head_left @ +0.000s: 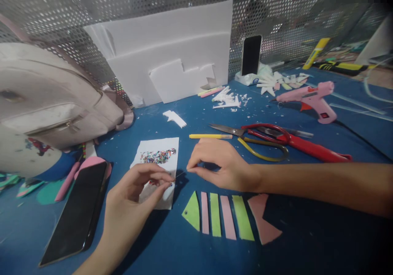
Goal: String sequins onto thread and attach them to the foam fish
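Perforated metal screen [55, 4] backs a blue bench [147, 250] and props up a white board [172, 45]; a pale backpack [52, 90] sits off to the left, out of the hands' way. Left hand [132, 197] and right hand [221, 162] face each other above the bench. Below them, green and pink strips [215, 215] lie spaced in order, making a fish. Under the left hand, white paper [150, 144] gathers glittering bits [159, 156], presumably so none scatter. Both hands' fingers pinch opposite ends of a fine strand [181, 175], perhaps a needle or wire, holding it straight between them.
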`<action>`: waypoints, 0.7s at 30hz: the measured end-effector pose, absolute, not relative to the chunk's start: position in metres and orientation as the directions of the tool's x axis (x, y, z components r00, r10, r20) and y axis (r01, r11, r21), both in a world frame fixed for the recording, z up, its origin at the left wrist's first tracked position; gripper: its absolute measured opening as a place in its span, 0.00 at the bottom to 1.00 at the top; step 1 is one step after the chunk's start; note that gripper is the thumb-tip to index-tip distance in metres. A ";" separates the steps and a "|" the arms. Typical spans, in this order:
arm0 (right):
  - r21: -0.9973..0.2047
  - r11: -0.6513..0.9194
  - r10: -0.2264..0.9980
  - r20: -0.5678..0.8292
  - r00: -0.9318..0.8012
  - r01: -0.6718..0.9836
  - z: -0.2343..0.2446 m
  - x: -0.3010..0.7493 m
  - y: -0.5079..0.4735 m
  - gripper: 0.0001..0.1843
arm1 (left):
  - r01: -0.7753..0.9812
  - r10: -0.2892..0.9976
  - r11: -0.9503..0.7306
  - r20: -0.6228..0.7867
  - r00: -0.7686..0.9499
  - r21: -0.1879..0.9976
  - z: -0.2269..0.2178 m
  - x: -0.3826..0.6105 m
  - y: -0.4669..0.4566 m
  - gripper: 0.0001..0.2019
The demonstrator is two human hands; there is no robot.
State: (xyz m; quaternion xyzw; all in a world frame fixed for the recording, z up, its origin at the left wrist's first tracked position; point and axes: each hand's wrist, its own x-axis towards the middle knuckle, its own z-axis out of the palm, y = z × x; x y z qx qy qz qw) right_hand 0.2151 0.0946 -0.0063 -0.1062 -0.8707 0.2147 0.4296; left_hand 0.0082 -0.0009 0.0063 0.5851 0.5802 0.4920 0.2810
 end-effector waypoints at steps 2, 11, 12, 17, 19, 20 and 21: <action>-0.461 0.888 0.365 0.698 -0.617 0.004 -0.007 0.215 0.095 0.07 | 0.392 0.953 -0.162 0.247 -0.177 0.906 0.007 0.009 -0.001 0.07; -0.459 0.888 0.360 0.693 -0.625 0.002 -0.006 0.216 0.095 0.08 | 0.356 0.953 -0.151 0.232 -0.196 0.922 0.011 0.011 0.001 0.08; -0.460 0.888 0.361 0.693 -0.625 0.003 -0.005 0.215 0.095 0.08 | 0.357 0.952 -0.144 0.228 -0.205 0.923 0.012 0.012 0.001 0.07; -0.467 0.884 0.367 0.690 -0.624 0.004 -0.006 0.215 0.095 0.08 | 0.369 0.949 -0.134 0.226 -0.219 0.920 0.014 0.013 0.000 0.07; -0.469 0.883 0.368 0.687 -0.627 0.004 -0.007 0.215 0.095 0.08 | 0.374 0.948 -0.136 0.230 -0.220 0.917 0.015 0.013 0.000 0.07; -0.469 0.883 0.368 0.685 -0.629 0.006 -0.007 0.215 0.095 0.08 | 0.379 0.947 -0.135 0.232 -0.223 0.915 0.014 0.013 0.000 0.07; -0.469 0.883 0.368 0.683 -0.631 0.007 -0.007 0.215 0.095 0.08 | 0.383 0.946 -0.134 0.233 -0.225 0.914 0.014 0.013 0.000 0.06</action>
